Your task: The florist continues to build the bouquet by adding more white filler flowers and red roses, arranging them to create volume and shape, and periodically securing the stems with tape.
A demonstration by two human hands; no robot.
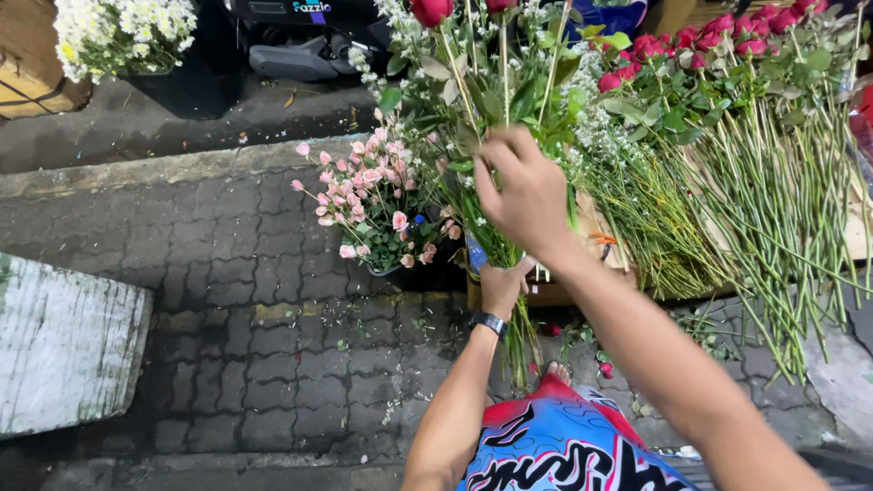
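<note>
My left hand [503,285], with a black watch on its wrist, is closed around the stems of a bouquet [473,100] of red roses, green leaves and small white flowers, held upright. Higher up, my right hand [520,191] reaches into the same bunch, its fingers curled among the stems and leaves. Whether it grips one stem is hidden by the back of the hand. The stem ends hang down below my left hand toward the paving.
A pot of small pink roses [368,205] stands left of the bouquet. Long-stemmed red roses [755,173] lie in a heap at right. White flowers [123,32] are at top left, a grey slab [68,341] at left, a parked scooter [300,36] behind.
</note>
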